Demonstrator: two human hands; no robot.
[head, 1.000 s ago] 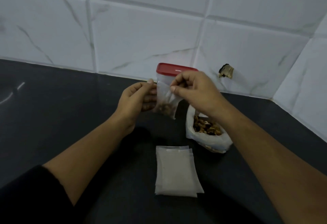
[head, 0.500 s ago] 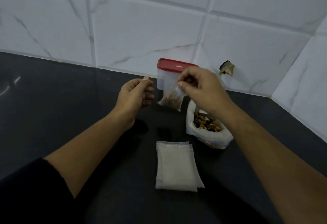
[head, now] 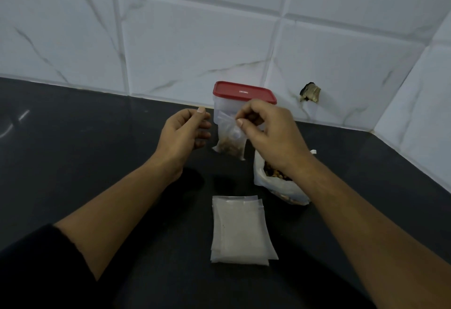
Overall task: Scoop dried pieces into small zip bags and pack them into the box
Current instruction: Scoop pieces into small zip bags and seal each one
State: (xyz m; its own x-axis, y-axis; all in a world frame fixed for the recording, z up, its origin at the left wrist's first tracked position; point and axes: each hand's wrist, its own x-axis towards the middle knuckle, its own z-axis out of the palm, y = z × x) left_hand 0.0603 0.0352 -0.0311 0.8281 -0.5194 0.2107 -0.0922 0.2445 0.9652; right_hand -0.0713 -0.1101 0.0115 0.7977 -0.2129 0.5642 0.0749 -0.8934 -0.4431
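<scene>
My right hand [head: 266, 135] pinches the top of a small clear zip bag [head: 230, 144] with brown dried pieces in its bottom, and the bag hangs just above the counter. My left hand [head: 184, 135] hovers beside the bag on its left, fingers loosely curled, holding nothing. Behind the bag stands a clear plastic box with a red lid [head: 244, 92], and the lid is on. A white bag of dried pieces [head: 280, 187] lies open to the right, partly hidden by my right wrist. A flat stack of empty zip bags [head: 240, 230] lies near me.
The black counter [head: 85, 150] meets white marble-look wall tiles [head: 195, 47] behind and on the right. A broken hole in a tile [head: 310, 92] sits right of the box.
My left hand has let go of the small bag, which now hangs from my right hand alone. The bag has shifted slightly away from me, toward the box.
</scene>
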